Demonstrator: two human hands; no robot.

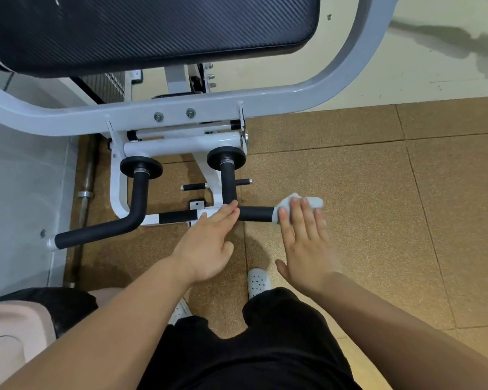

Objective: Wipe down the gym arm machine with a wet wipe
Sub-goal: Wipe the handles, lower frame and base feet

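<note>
The arm machine has a white frame (181, 108), a black carbon-pattern pad (152, 26) at the top and two black L-shaped handles. The right handle (255, 213) runs out to the right, and a white wet wipe (299, 202) is draped over its end. My right hand (307, 240) lies flat with straight fingers pressing on the wipe. My left hand (209, 243) reaches forward with extended fingers, fingertips touching the bend of the right handle. The left handle (104, 228) stretches toward the lower left, untouched.
A steel barbell (86, 190) lies on the floor along the grey wall at left. Brown cork-like floor tiles (378, 192) spread to the right. My white shoes (258, 281) and black shorts show below. A pink cushion (9, 333) sits at bottom left.
</note>
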